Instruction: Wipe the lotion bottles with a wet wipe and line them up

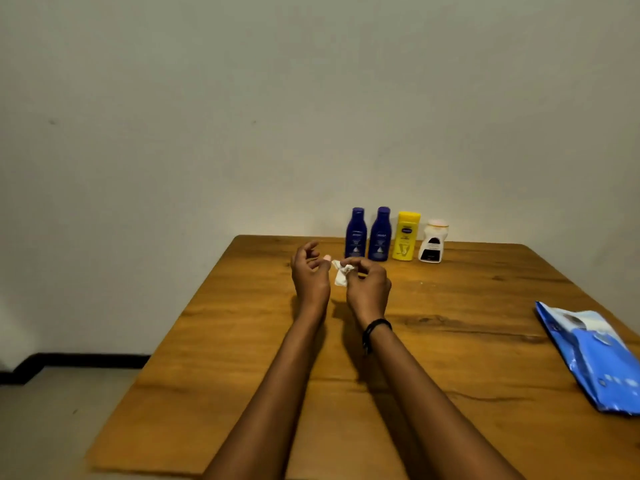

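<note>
Pinching the wet wipe [341,274] at its top, the right hand [367,289] holds the small crumpled white piece hanging just above the bench [242,341], a little short of the bottles. The right grip is closed on the wipe with thumb and fingertips. The left hand [310,271] sits just beside it at nine o'clock, fingers loosely curled and spread, its grip open and holding nothing, though a fingertip seems to be near the wipe's edge.

At twelve to one o'clock from the wipe, four lotion bottles stand upright in a row along the far edge of the bench: two blue bottles [367,233] close together, then a yellow bottle [406,236], then a white bottle [433,241]. They already look lined up, so I'd judge the wiping is either done or between bottles; which ones have been cleaned I cannot tell.

The next move likely calls for bunching or unfolding the wipe, then reaching forward for a bottle with the free left hand.

Both forearms stretch straight out over the bench, wrists nearly level, a dark band on the right wrist. A blue wipe pack [588,355] lies flat at four o'clock, well apart.
</note>
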